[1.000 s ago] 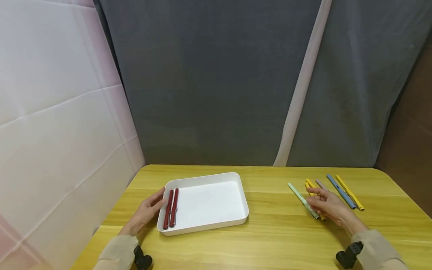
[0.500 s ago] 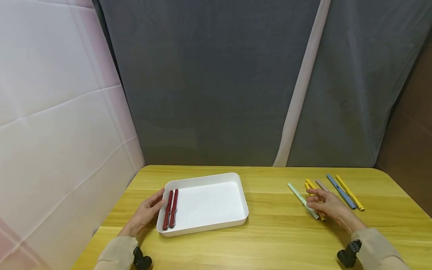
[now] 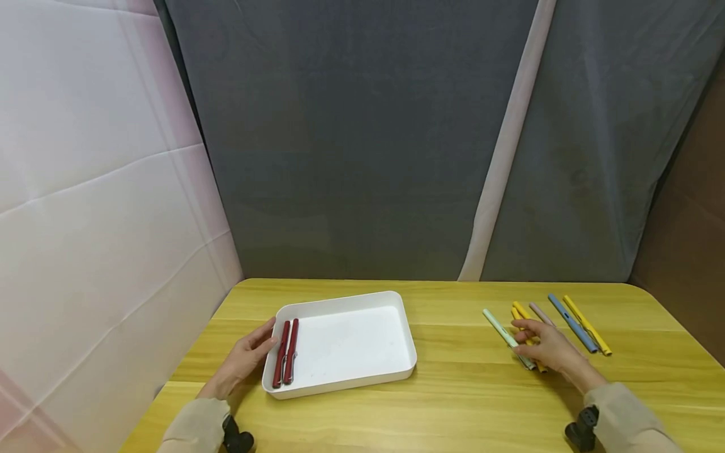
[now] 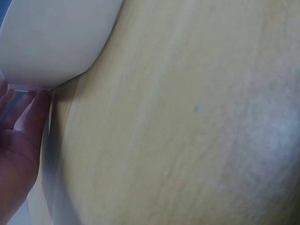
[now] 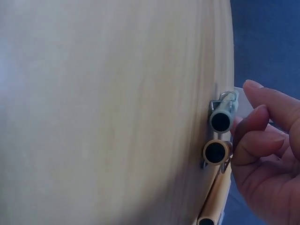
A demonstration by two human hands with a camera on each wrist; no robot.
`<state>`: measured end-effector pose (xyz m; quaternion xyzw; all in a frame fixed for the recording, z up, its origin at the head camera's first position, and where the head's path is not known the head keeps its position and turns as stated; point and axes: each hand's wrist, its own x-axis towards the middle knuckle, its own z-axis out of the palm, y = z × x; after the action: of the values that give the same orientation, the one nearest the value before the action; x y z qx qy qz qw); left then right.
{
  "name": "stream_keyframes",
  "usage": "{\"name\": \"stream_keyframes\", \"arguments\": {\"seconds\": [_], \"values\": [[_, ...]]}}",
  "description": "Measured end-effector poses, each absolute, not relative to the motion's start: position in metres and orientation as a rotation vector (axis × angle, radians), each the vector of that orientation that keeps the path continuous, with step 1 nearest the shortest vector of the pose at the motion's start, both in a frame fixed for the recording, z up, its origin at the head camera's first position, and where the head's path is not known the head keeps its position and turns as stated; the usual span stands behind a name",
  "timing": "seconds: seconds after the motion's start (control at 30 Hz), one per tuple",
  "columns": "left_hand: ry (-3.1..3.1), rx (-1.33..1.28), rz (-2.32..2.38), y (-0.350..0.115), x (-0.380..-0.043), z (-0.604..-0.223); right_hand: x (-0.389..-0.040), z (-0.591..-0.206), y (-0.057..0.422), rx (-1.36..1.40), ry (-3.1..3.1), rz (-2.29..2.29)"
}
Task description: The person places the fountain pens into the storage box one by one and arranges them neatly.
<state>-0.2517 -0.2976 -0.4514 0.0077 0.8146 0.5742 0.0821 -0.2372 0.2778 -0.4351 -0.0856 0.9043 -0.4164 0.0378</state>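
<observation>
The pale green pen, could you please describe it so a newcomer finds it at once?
On the wooden table, look right of the white tray to the pens by the right hand. The pale green pen is the leftmost of these, the only one coloured green.

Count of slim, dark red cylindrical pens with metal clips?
2, both in the shallow white rectangular tray, side by side at its left end: left pen nearest the end wall, right pen beside it. None visible elsewhere; one hidden under the right hand can't be ruled out.
</observation>
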Motion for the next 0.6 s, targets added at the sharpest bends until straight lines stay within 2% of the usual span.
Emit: {"name": "stream_keyframes", "arguments": {"seconds": [0.6], "values": [[2.408,-0.001,1.739,-0.298,-0.253,-0.452,-0.233,-0.437,0.265,-0.245,2.933,-1.111]]}}
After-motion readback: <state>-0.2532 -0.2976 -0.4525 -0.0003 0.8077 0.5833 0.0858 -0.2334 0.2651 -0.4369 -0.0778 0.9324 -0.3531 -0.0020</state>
